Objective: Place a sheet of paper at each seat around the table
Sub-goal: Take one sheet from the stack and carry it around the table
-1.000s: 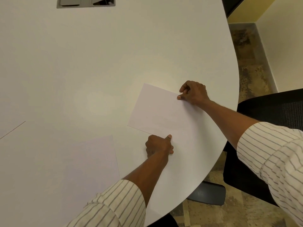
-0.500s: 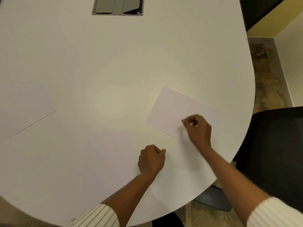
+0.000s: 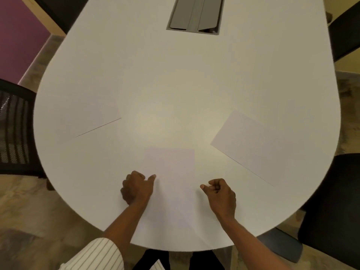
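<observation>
Three white sheets lie on the white table (image 3: 175, 84). The middle sheet (image 3: 171, 182) lies straight in front of me at the near edge. The right sheet (image 3: 259, 145) lies angled toward the right chair. The left sheet (image 3: 87, 117) is faint, angled toward the left chair. My left hand (image 3: 136, 189) rests loosely curled at the middle sheet's left edge, its thumb touching the paper. My right hand (image 3: 219, 195) is curled beside that sheet's right edge, holding nothing.
A black mesh chair (image 3: 13, 129) stands at the left, another black chair (image 3: 339, 201) at the right. A grey cable hatch (image 3: 194, 14) is set in the table's far middle. A dark chair back (image 3: 346, 34) shows at the upper right.
Both hands left the right sheet and drew back to the middle sheet in front of me. The view swung left, so the left sheet and left chair now show.
</observation>
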Available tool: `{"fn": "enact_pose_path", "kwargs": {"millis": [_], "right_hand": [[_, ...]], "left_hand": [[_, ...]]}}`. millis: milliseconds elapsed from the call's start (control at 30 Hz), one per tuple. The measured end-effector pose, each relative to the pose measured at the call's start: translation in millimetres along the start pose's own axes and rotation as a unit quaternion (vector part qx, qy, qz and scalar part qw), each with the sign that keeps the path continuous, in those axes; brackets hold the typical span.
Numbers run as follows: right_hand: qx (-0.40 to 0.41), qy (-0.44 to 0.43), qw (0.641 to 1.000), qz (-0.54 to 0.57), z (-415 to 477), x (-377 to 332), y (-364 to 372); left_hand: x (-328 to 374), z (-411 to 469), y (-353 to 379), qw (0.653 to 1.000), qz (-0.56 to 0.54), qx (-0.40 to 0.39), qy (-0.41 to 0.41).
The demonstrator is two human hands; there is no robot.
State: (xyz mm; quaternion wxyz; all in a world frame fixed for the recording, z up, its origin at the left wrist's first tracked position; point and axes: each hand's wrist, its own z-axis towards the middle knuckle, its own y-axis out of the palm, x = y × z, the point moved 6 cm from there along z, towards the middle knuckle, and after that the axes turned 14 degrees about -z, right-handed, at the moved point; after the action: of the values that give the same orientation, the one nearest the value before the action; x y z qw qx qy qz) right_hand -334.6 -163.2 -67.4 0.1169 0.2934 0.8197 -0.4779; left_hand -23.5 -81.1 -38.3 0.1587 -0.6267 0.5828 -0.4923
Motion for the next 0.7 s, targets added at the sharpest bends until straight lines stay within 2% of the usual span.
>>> {"fn": "enact_pose_path", "kwargs": {"millis": [200,400,567,700], "right_hand": [[-0.006,0.051,0.998,-0.021,-13.3,-11.2,22.6],[-0.014,0.066,0.996,-0.065,-29.1,-28.9,50.8],[0.001,0.085,0.993,-0.083,-41.0,-34.7,68.6],[0.012,0.106,0.992,-0.064,-44.8,-33.6,76.0]], "left_hand": [[-46.4,5.8,-12.6,0.999,0.032,-0.028,-0.028],[-48.2,7.8,-4.8,0.998,-0.011,-0.067,-0.019],[-50.7,13.2,3.4,0.99,-0.08,-0.095,-0.073],[-53.9,17.2,4.8,0.984,-0.089,-0.118,-0.101]]}}
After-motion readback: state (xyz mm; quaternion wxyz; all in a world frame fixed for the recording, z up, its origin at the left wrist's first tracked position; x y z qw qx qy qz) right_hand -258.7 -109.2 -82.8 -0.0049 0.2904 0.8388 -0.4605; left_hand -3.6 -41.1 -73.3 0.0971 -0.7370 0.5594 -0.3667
